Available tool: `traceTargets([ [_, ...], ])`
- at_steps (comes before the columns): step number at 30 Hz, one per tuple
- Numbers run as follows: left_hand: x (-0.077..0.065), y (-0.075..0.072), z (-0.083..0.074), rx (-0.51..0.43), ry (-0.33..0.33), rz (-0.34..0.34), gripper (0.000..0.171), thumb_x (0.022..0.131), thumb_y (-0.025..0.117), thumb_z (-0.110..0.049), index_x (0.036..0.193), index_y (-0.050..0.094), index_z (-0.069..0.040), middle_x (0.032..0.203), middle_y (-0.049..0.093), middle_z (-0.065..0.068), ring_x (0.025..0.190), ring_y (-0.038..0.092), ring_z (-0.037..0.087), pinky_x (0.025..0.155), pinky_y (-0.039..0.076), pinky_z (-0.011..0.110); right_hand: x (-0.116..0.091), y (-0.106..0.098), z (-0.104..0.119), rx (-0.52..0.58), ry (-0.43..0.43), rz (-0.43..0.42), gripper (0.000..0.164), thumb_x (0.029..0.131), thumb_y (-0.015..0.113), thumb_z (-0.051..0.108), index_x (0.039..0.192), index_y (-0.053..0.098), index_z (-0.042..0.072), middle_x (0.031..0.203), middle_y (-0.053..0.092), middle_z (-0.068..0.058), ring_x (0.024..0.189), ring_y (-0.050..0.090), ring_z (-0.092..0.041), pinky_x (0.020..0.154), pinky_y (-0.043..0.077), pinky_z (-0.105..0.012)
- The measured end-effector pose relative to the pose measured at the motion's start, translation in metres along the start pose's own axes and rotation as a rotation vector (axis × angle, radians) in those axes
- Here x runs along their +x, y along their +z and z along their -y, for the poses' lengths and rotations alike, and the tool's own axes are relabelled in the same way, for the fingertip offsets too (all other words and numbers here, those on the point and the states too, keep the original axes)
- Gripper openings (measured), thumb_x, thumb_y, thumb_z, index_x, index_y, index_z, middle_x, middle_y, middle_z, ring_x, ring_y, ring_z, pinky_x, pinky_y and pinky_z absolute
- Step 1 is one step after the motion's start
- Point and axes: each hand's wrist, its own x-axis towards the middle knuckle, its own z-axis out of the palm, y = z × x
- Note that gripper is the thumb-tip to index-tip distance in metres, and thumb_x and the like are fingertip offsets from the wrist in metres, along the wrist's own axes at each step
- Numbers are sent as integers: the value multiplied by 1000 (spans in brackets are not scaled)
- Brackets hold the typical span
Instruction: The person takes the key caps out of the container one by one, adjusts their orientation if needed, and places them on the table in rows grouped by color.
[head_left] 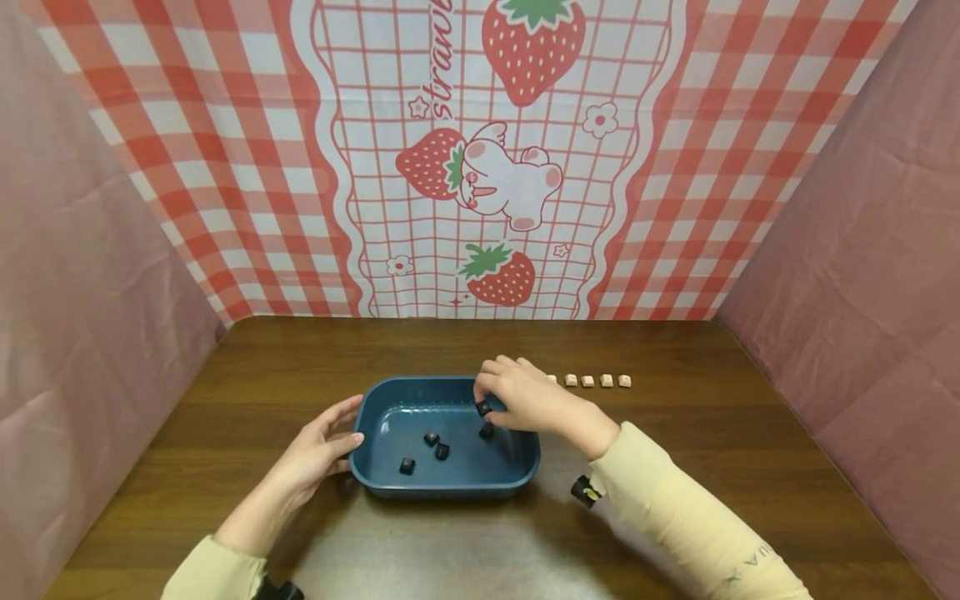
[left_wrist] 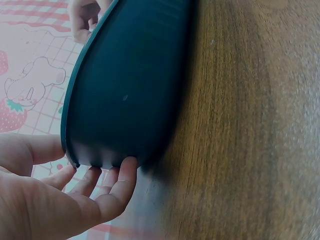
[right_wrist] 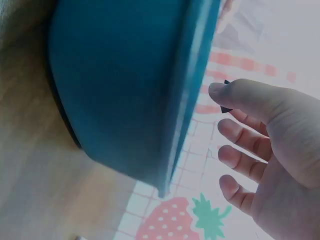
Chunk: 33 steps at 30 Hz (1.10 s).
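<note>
A blue rectangular bin (head_left: 446,491) sits on the table with several black keycaps (head_left: 407,466) scattered on its floor. At its left end my left hand (head_left: 321,446) holds the wall, fingertips against the outside and thumb at the rim, as the left wrist view also shows. Over the bin's right part, my right hand (head_left: 528,396) pinches one black keycap (head_left: 483,408) between thumb and forefinger; its other fingers hang loosely bent in the right wrist view. Just below the held keycap, another black keycap (head_left: 487,432) is in the bin.
Behind the bin to the right, several pale keycaps (head_left: 588,382) stand in a row, the leftmost partly hidden by my right hand. The brown wooden table (head_left: 675,500) ends at a strawberry-print cloth (head_left: 487,275) at the back, with pink cloth on both sides.
</note>
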Motion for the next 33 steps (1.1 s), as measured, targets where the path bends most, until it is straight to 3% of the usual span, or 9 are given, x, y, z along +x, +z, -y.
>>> traceTargets([
  [17, 0, 1, -1, 1, -3, -7, 58, 95, 48, 0, 148, 26, -7, 146, 30, 24, 116, 52, 32, 79, 53, 39, -28, -25, -29, -26, 144, -130, 24, 72, 82, 23, 87, 63, 17, 91, 57, 2, 87, 51, -18, 68, 40, -33],
  [33, 2, 0, -1, 10, -14, 0, 57, 96, 47, -1, 148, 25, -8, 147, 29, 24, 116, 51, 32, 80, 53, 40, -59, -2, -62, -12, 266, -154, 24, 69, 83, 18, 84, 65, 13, 87, 58, -1, 85, 52, -22, 67, 42, -40],
])
